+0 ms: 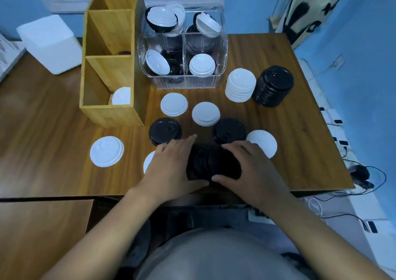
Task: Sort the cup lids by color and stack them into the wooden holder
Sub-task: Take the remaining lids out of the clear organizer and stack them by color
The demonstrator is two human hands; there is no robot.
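Note:
My left hand [171, 168] and my right hand [250, 168] grip a short stack of black lids [212, 162] from both sides, near the table's front edge. The wooden holder [107, 112] stands at the left with three compartments; white lids [121, 96] lie in the nearest one and a dark lid [123, 53] in the middle one. Loose white lids [174, 104] [205, 114] [106, 151] [264, 141] and black lids [165, 130] [229, 129] lie around my hands. A white stack [241, 85] and a black stack [273, 87] stand at the right.
A clear plastic bin [184, 80] with mixed black and white lids stands behind the loose lids. A white box [50, 44] sits at the far left. Cables and power strips [334, 119] lie on the floor to the right of the table [300, 151].

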